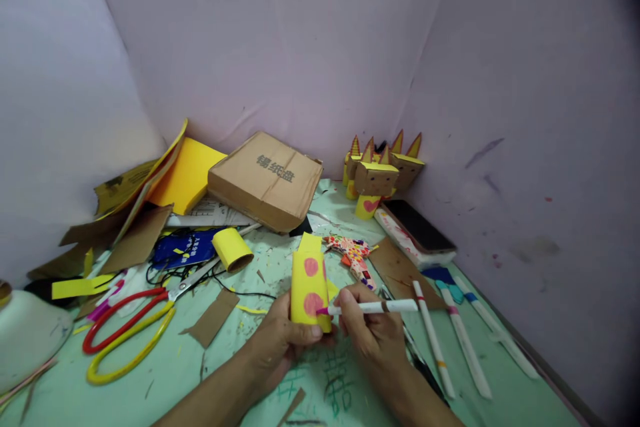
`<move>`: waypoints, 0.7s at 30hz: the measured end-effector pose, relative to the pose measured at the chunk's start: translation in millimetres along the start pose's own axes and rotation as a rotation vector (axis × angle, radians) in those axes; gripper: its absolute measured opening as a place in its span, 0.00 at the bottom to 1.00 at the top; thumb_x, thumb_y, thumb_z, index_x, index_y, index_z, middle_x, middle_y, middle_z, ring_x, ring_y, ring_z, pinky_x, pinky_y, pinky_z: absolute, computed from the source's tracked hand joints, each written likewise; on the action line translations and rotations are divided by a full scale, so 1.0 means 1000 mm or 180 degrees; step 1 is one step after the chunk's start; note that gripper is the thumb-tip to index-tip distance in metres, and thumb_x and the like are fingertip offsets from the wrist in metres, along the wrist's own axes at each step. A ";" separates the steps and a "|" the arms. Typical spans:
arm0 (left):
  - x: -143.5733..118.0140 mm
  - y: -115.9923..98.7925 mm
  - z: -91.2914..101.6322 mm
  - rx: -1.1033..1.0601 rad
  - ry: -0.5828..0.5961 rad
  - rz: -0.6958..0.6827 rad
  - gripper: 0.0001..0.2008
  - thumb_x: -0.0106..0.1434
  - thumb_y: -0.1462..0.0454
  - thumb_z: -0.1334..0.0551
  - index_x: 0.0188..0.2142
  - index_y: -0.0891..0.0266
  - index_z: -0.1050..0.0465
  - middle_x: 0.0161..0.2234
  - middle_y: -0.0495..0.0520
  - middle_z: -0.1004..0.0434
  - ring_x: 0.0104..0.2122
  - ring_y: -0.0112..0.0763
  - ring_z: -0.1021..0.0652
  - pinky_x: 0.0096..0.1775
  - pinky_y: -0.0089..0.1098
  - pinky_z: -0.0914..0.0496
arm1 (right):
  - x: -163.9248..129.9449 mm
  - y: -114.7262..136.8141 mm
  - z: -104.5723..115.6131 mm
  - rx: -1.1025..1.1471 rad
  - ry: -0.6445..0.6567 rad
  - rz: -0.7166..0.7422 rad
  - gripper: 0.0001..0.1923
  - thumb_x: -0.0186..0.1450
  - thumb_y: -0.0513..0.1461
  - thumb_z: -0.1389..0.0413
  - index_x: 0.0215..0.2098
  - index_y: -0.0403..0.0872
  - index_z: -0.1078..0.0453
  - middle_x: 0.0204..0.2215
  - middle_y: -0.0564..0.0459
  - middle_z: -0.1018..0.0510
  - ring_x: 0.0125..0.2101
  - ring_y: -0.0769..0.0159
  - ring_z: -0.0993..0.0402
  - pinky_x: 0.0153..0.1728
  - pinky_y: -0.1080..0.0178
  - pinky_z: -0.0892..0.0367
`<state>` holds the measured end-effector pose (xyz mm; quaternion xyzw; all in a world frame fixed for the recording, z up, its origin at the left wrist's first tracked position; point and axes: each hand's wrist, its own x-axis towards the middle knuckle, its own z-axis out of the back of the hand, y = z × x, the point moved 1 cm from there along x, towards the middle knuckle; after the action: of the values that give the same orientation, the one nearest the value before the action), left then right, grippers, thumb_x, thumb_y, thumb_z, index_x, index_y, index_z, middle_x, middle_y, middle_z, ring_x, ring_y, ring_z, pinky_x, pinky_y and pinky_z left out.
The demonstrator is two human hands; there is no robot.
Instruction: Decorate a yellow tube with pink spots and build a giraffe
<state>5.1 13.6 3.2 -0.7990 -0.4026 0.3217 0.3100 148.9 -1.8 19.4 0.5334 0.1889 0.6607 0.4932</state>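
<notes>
My left hand [280, 340] grips a yellow paper tube [306, 287] from below and holds it upright over the green table. Two pink-red dots are drawn on the tube. My right hand [373, 327] holds a white marker [375, 307] with a pink tip, and the tip touches the lower dot. Both hands are close together near the table's front middle.
Red and yellow scissors [127, 327] lie at the left. A short yellow tube [233, 250], a cardboard box [267, 177] and yellow sheets [187, 173] sit behind. Cardboard figures with pointed ears [383, 173] stand at the back right. Several markers [463, 337] and a phone [417, 225] lie right.
</notes>
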 end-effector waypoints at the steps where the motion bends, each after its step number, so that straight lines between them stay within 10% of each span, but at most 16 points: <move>1: 0.000 -0.001 -0.001 -0.0001 -0.0004 -0.0007 0.29 0.36 0.69 0.27 0.41 0.66 0.27 0.35 0.58 0.22 0.39 0.45 0.23 0.42 0.40 0.29 | -0.001 0.000 0.000 0.0011 0.0016 -0.0011 0.17 0.68 0.41 0.53 0.23 0.46 0.33 0.14 0.59 0.34 0.16 0.73 0.36 0.17 0.70 0.42; 21: 0.001 0.003 0.002 -0.0024 -0.0005 -0.0041 0.27 0.37 0.70 0.28 0.40 0.65 0.27 0.34 0.58 0.22 0.38 0.44 0.22 0.40 0.39 0.28 | -0.007 -0.009 -0.003 0.0251 0.0244 -0.0018 0.16 0.69 0.42 0.53 0.26 0.47 0.33 0.18 0.57 0.31 0.20 0.70 0.33 0.22 0.68 0.39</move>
<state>5.4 13.5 -0.7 -0.7973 -0.4091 0.3188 0.3088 149.9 -2.7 8.0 0.5262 0.2350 0.6713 0.4661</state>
